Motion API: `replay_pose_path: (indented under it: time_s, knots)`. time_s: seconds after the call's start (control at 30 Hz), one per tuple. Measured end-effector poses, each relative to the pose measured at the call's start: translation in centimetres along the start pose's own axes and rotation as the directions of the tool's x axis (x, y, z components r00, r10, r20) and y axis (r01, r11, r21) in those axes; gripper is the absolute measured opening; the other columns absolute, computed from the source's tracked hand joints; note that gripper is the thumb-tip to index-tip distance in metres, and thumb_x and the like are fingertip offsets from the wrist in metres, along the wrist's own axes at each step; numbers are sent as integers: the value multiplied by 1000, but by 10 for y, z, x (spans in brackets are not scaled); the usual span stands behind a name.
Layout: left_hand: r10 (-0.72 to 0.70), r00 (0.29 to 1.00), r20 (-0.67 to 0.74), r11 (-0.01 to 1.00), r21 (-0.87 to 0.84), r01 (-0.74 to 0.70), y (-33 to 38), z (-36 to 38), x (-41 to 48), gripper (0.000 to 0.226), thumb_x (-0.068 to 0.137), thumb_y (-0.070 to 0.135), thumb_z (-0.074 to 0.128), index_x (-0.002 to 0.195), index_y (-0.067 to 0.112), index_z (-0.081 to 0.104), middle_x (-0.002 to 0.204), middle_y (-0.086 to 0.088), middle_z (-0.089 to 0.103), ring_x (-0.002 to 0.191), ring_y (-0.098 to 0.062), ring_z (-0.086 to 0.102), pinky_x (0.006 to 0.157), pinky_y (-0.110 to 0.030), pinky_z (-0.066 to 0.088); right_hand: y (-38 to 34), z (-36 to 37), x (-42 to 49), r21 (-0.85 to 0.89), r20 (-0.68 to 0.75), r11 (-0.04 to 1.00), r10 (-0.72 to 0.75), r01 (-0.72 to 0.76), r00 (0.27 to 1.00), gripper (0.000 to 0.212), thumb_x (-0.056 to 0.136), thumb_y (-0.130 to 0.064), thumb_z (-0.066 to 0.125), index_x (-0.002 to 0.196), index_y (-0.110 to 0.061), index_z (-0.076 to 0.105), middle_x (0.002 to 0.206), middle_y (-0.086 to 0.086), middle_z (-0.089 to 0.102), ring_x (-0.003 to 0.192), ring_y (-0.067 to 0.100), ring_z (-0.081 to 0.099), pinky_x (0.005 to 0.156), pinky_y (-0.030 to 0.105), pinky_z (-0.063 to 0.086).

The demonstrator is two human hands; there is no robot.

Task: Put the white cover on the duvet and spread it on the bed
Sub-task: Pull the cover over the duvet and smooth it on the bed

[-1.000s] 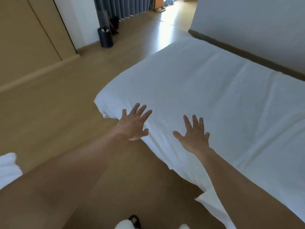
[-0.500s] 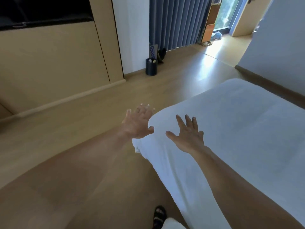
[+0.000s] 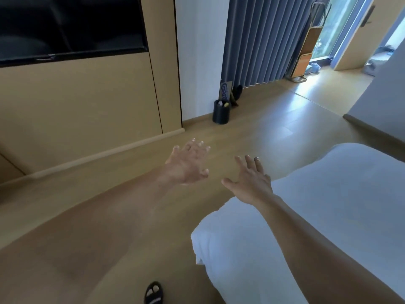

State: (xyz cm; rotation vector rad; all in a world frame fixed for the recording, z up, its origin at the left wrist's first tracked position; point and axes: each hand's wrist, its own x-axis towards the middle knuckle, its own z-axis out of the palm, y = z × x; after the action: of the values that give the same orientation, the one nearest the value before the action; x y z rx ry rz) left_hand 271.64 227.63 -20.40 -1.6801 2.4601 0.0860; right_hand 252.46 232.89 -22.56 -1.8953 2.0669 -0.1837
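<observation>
Fingers [image 3: 250, 162] of left hand [image 3: 188, 164] and right hand [image 3: 249, 185] are spread, nothing held, near the covered duvet [image 3: 328, 211] on the bed. Spreading is judged nearly done; corner smoothing is required next.

Bedroom: white bed [image 3: 328, 216], wall TV [image 3: 70, 25], curtains [image 3: 263, 38], wood floor [image 3: 274, 119].

A second ago both hands are over the white duvet [image 3: 328, 216]. Now the left hand [image 3: 188, 164] is past its corner, over the wooden floor [image 3: 274, 128], and the right hand [image 3: 252, 181] is only at the corner's edge. The view is lifted higher.
</observation>
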Motion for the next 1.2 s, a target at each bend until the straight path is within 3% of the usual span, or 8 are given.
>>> replay_pose_path:
  time_s: [0.23, 0.37, 0.73, 1.0, 1.2]
  knots:
    - [102, 994, 37, 993, 60, -104, -100, -30, 120, 76, 100, 53, 38, 158, 27, -2, 166, 2, -8, 153, -20, -11, 122, -53, 10, -58, -6, 123, 37, -16, 988, 152, -152, 988, 87, 89, -62, 47, 158, -31, 3, 166, -4, -4, 152, 20, -12, 119, 53, 19]
    - [172, 984, 42, 984, 36, -174, -118, -43, 202, 76, 100, 52, 38, 158, 27, -4, 166, 2, -10, 152, -20, -14, 122, -54, 6, -64, -21, 188, 40, -28, 981, 193, -192, 981, 86, 91, -61, 47, 158, -32, 2, 166, -4, -7, 152, 20, -14, 120, 53, 16]
    - [233, 971, 50, 970, 63, -236, -108, -103, 411, 75, 100, 49, 42, 158, 27, 0, 166, 3, -9, 152, -17, -14, 122, -52, 4, -12, -80, 383, 90, -64, 961, 266, -260, 962, 85, 93, -59, 50, 158, -29, 5, 166, -2, -6, 152, 20, -12, 120, 51, 16]
    - [385, 922, 33, 917, 101, -386, -62, -126, 565, 77, 98, 49, 44, 158, 28, 2, 167, 5, -6, 152, -17, -12, 121, -53, 10, 45, -121, 488, 101, -112, 928, 370, -360, 922, 84, 92, -58, 50, 158, -28, 8, 166, -1, -3, 153, 21, -9, 119, 52, 19]
    - [516, 856, 43, 850, 99, -518, -35, -136, 680, 78, 98, 47, 47, 158, 28, 0, 166, 3, -7, 152, -19, -13, 122, -53, 7, 92, -137, 567, 113, -139, 863, 504, -492, 852, 84, 92, -58, 51, 158, -28, 9, 166, 0, -1, 153, 22, -8, 118, 54, 19]
